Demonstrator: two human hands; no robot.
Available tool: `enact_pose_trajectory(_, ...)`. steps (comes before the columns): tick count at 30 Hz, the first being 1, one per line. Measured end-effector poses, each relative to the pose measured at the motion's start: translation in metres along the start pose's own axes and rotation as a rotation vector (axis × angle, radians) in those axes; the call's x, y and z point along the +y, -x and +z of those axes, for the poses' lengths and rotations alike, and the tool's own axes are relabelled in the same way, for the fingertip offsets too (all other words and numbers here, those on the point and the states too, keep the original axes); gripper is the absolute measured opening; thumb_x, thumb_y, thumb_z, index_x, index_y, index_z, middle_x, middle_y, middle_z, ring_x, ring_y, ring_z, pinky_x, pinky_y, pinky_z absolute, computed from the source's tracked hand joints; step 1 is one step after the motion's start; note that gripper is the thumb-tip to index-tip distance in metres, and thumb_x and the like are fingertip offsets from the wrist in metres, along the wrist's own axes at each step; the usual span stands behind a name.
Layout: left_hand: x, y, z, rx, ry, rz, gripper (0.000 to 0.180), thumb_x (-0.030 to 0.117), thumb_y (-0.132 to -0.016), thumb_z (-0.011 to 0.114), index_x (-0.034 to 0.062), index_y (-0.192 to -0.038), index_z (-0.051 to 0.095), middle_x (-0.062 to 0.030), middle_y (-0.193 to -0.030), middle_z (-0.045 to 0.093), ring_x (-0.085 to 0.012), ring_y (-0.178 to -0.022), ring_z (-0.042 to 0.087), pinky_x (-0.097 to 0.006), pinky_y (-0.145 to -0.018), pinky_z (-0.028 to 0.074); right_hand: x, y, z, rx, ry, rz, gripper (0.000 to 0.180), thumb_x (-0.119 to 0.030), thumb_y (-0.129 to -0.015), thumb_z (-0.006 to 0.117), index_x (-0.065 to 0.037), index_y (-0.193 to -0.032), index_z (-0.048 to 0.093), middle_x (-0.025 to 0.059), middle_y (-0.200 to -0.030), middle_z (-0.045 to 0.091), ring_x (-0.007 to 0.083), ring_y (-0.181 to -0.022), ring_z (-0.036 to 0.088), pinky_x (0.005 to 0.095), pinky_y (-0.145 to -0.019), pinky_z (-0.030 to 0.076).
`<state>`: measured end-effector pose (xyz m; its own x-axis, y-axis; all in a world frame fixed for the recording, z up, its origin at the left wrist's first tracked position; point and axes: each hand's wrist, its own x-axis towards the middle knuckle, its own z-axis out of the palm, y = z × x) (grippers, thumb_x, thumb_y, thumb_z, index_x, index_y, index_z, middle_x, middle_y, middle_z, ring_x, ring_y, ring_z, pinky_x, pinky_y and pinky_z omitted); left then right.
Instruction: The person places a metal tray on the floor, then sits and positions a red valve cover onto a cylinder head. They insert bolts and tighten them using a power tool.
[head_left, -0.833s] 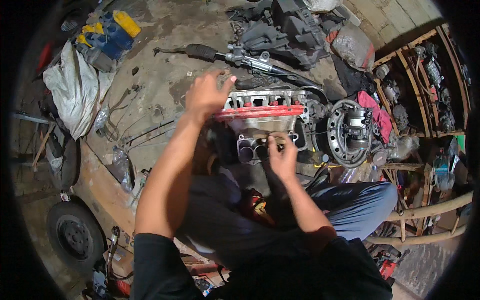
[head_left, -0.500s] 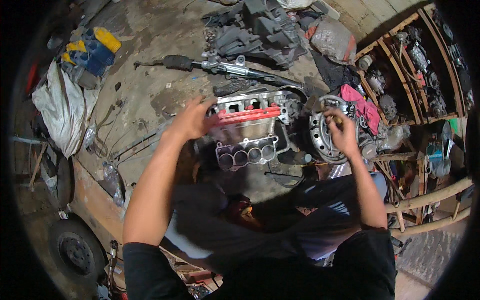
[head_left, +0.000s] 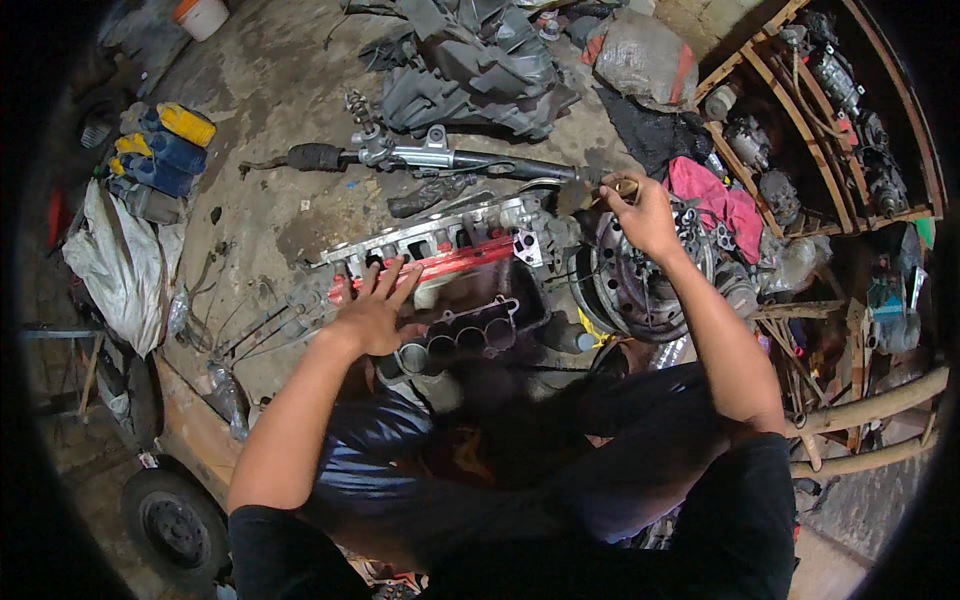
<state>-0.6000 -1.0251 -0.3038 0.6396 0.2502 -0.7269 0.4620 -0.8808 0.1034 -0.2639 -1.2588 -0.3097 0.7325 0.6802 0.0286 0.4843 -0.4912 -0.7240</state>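
The engine block (head_left: 462, 262) lies in front of me, with a red-painted strip along it and several round bores on the side nearer me. My left hand (head_left: 372, 308) rests on its left part, fingers spread over the red strip. My right hand (head_left: 645, 218) is raised beyond the block's right end. Its fingers are closed around a short tool with a flat brownish end (head_left: 576, 196), whose exact kind I cannot make out. Beneath that hand stands a steel wheel rim (head_left: 612, 285) with metal parts in it.
Behind the block lie a steering rack (head_left: 490, 162) and a dark gearbox-like casing (head_left: 450, 85). Wooden shelves (head_left: 775, 100) with engine parts stand at the right, near a pink cloth (head_left: 715, 200). To the left are yellow-and-blue jugs (head_left: 180, 150), a white sack (head_left: 120, 265) and a tyre (head_left: 175, 525).
The block has turned, its left end now nearer me. My left hand has moved down onto the red strip with fingers spread. My right hand has moved up and left with the tool.
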Motion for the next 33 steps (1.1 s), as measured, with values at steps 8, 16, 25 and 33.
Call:
enact_pose_trajectory(8,0.003,-0.008,-0.005,-0.142,-0.005,-0.007,0.101,0.063,-0.092,0.056,0.0286,-0.161,-0.009,-0.0070,-0.169,-0.012,-0.0384,-0.155,-0.004,-0.066,-0.120,0.010,0.005,-0.005,0.042,-0.160,0.107,-0.139,0.023,-0.010,-0.088,0.070,0.004,-0.106,0.067,0.0261,-0.098,0.070,0.0422,-0.094,0.068,0.0449,-0.081,0.053)
enact_pose_trajectory(16,-0.004,-0.015,0.002,-0.120,0.041,0.047,0.104,0.065,-0.090,0.058,0.0228,-0.162,-0.005,-0.0093,-0.169,-0.010,-0.0414,-0.154,-0.005,-0.071,-0.117,0.013,0.004,0.017,0.046,-0.240,0.016,-0.104,0.022,-0.011,-0.087,0.073,0.003,-0.104,0.069,0.0227,-0.097,0.072,0.0368,-0.091,0.071,0.0407,-0.081,0.053)
enact_pose_trajectory(25,-0.006,-0.018,0.005,-0.099,0.006,0.054,0.106,0.065,-0.089,0.059,0.0231,-0.162,-0.006,-0.0090,-0.169,-0.010,-0.0436,-0.153,-0.005,-0.075,-0.113,0.015,0.008,0.009,0.051,-0.184,0.074,-0.112,0.021,-0.009,-0.088,0.072,0.002,-0.106,0.068,0.0234,-0.094,0.071,0.0353,-0.087,0.072,0.0406,-0.076,0.054)
enact_pose_trajectory(33,-0.003,-0.019,-0.001,-0.185,0.013,0.021,0.108,0.062,-0.088,0.061,0.0243,-0.161,-0.008,-0.0090,-0.168,-0.015,-0.0429,-0.153,-0.007,-0.075,-0.115,0.009,-0.005,-0.012,0.045,-0.185,0.102,-0.171,0.019,-0.008,-0.087,0.072,0.003,-0.101,0.067,0.0235,-0.092,0.070,0.0422,-0.092,0.069,0.0433,-0.078,0.053)
